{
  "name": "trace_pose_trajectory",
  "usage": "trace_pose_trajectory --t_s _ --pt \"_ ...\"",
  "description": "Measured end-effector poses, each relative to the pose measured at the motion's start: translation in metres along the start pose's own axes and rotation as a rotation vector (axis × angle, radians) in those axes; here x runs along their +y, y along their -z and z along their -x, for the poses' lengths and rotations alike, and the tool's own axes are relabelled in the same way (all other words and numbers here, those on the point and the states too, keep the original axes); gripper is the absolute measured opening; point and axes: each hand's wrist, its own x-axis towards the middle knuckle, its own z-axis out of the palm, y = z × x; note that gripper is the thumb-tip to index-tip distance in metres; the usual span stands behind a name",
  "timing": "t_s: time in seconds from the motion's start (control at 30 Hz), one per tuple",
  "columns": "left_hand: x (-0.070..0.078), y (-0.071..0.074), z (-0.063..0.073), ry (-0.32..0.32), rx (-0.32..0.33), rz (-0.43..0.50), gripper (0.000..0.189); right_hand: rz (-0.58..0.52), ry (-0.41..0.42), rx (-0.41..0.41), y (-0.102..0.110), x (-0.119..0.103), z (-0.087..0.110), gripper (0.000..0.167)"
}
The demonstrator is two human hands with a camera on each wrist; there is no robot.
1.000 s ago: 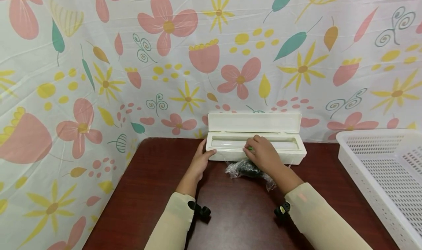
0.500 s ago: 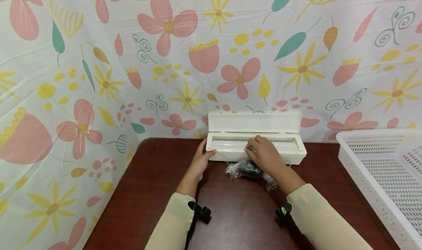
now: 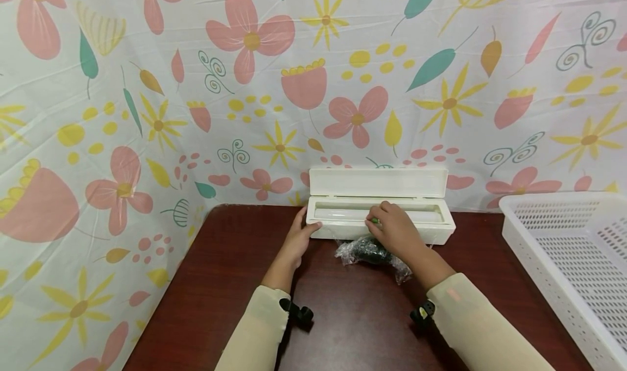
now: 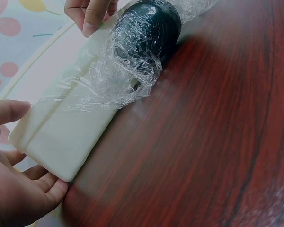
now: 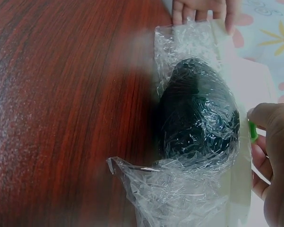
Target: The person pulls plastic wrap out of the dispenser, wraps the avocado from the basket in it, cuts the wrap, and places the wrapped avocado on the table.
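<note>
A long white cling film dispenser [image 3: 382, 230] lies on the table with its lid [image 3: 378, 182] raised and a pale roll [image 3: 338, 214] inside. My left hand [image 3: 296, 240] grips its left end, thumb on top and fingers at the end wall. My right hand [image 3: 394, 230] pinches a small green slide cutter [image 5: 253, 131] at the dispenser's front upper edge. A dark, egg-shaped thing [image 5: 199, 113] wrapped in crinkled cling film [image 4: 125, 82] lies against the front of the dispenser. Its kind is not plain under the film, which stretches over the dispenser's front.
A white perforated plastic basket [image 3: 553, 273] stands at the right of the dark red table [image 3: 338, 316]. Behind the dispenser hangs a flower-patterned cloth [image 3: 313, 88], which also runs along the left side.
My right hand has shifted slightly to the right along the dispenser's front edge with the green slide cutter. The left hand and the dispenser have stayed in place.
</note>
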Motion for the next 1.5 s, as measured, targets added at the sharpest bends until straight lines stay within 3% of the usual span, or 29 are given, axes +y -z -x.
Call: trace_pose_trajectory --t_s 1.5 --pt "-0.0016 0.0016 0.0017 0.005 -0.023 -0.011 0.074 -0.007 -0.023 -0.050 0.0039 0.0079 0.0045 0.008"
